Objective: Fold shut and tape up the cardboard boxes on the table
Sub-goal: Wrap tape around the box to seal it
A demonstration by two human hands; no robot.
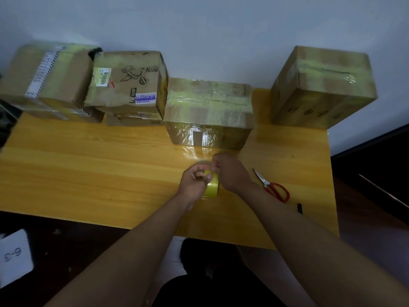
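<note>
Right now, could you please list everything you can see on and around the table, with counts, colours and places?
cardboard boxes: about six, brown, along the table's far edge; some on the left stacked, middle one strung with tape toward the hands.
tape roll: one, yellowish, between both hands above the table.
scissors: one pair, red handles, lying right of the hands.
black item: one, small, near the table's right front edge; too small to identify.
table: one, yellow wood.
white card: one, marked 6-3, lower left.
left hand: grips the roll.
right hand: pinches the tape at the roll.
</note>
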